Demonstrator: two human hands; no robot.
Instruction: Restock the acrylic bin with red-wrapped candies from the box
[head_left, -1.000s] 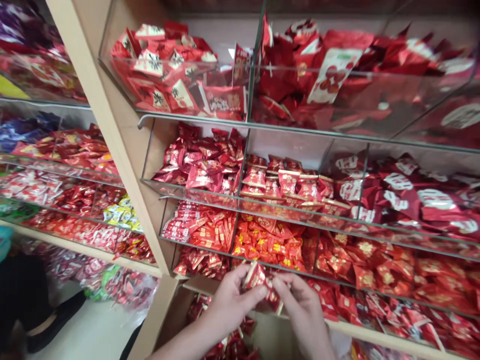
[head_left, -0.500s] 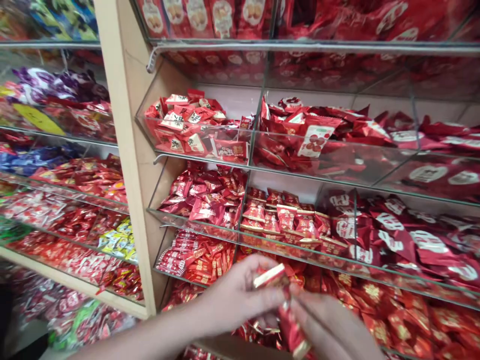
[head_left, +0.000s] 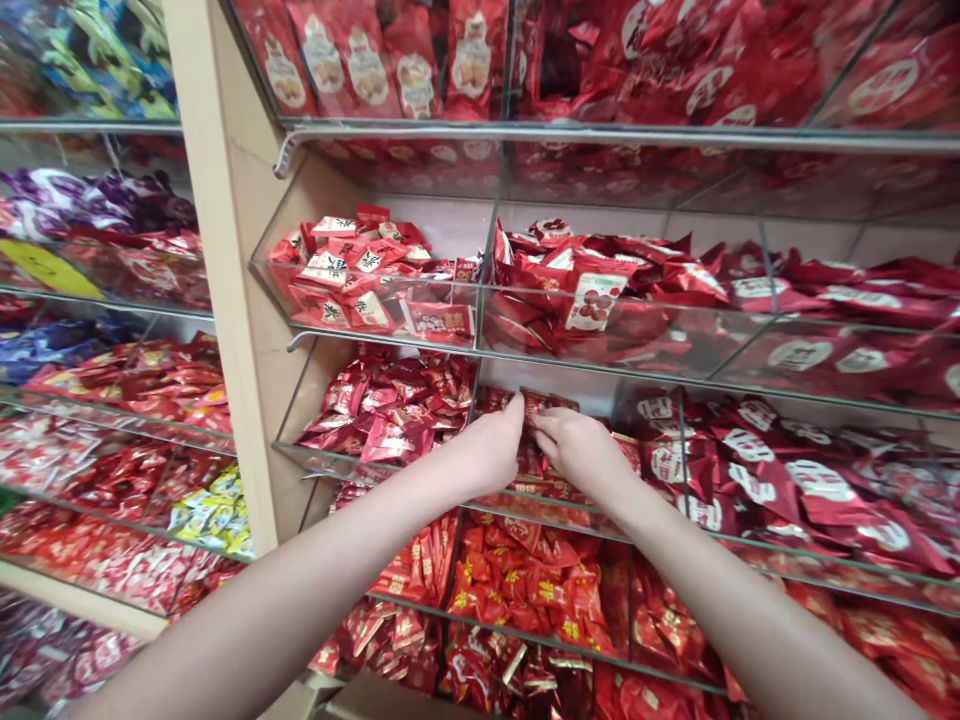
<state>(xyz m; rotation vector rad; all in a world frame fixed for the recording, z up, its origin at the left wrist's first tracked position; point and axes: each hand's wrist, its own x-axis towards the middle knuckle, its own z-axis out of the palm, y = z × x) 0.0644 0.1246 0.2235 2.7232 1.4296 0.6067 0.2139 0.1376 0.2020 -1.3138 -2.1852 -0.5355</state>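
Both hands reach into a clear bin on the middle shelf. My left hand (head_left: 495,448) is closed at the bin's left part, its fingertips at the small red snack packets (head_left: 534,402). Right beside it, my right hand (head_left: 583,448) is closed too, its fingers pinching at the same packets. Fingers and wrists cover much of what lies in this bin, so how many packets are gripped cannot be made out.
A clear front panel (head_left: 555,510) runs under my wrists. Dark red packets (head_left: 397,400) fill the bin to the left, larger maroon bags (head_left: 757,480) the right. A wooden upright (head_left: 225,250) divides the shelving. Below sit red bags with yellow print (head_left: 532,580) and a cardboard box edge (head_left: 405,700).
Both hands have moved up and forward from low in front of the shelves, where they held red, gold-ended packets, into the middle bin. The view has shifted slightly.
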